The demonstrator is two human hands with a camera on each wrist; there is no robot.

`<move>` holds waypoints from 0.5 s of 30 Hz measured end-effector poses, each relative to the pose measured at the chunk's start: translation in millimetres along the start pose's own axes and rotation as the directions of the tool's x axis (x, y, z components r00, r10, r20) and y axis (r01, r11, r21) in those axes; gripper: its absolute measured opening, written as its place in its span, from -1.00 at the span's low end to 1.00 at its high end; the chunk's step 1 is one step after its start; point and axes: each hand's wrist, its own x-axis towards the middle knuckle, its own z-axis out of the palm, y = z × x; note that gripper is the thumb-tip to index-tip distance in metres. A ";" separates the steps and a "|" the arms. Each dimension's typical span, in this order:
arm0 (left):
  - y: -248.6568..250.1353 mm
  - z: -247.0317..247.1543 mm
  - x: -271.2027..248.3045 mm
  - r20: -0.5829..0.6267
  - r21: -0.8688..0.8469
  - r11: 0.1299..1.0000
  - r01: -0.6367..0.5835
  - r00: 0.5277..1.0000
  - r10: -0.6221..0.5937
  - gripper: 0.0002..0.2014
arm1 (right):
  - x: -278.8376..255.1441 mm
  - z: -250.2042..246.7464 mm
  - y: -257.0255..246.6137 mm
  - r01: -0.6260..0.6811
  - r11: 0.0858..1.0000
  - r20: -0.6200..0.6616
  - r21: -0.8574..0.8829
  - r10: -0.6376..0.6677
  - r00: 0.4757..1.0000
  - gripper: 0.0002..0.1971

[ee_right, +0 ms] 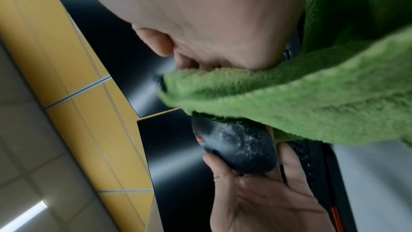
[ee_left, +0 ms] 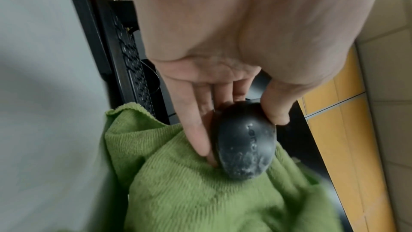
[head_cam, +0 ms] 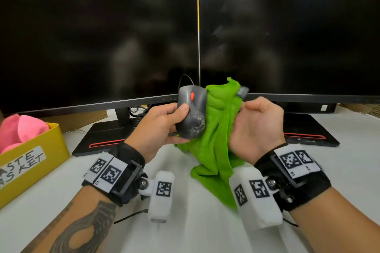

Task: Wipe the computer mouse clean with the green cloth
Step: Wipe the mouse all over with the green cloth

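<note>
While the left hand (head_cam: 164,123) grips the computer mouse (head_cam: 192,112) above the tabletop (head_cam: 195,232), the right hand (head_cam: 257,127) clutches the green cloth (head_cam: 218,133) at the mouse's 3 o'clock, touching it. Whitish residue remains on rear shell; wiping approx. just begun, most left.

Mouse + cloth held up over desk, in front of 2 monitors

Left hand (head_cam: 162,123) holds mouse (head_cam: 192,112) above desk (head_cam: 195,232), w/ cloth (head_cam: 218,135) touching mouse's right side; right hand (head_cam: 256,127) grips cloth from the right, cloth's lower end hanging down to the desk. Behind both: left monitor (head_cam: 98,35) & right monitor (head_cam: 292,28) side by side, stands on desk. Far left on desk: labelled box (head_cam: 35,158) w/ soft items (head_cam: 20,129) in it.
</note>
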 end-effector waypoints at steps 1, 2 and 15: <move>-0.3 -0.5 0.7 -0.013 0.000 1.000 0.002 1.000 -0.002 -0.70 | 0.1 -1.8 0.1 -0.012 1.000 0.037 0.009 0.012 0.999 -0.35; -0.4 -0.5 0.9 -0.022 0.003 1.000 0.003 1.000 -0.003 -0.69 | 0.8 -2.2 0.6 -0.017 1.000 0.066 -0.009 0.017 0.998 -0.33; 5.6 13.9 -5.1 -0.021 -0.013 1.000 -0.024 0.999 0.024 -0.76 | 4.7 0.3 23.8 0.298 0.797 0.055 -0.525 -0.317 0.947 -0.39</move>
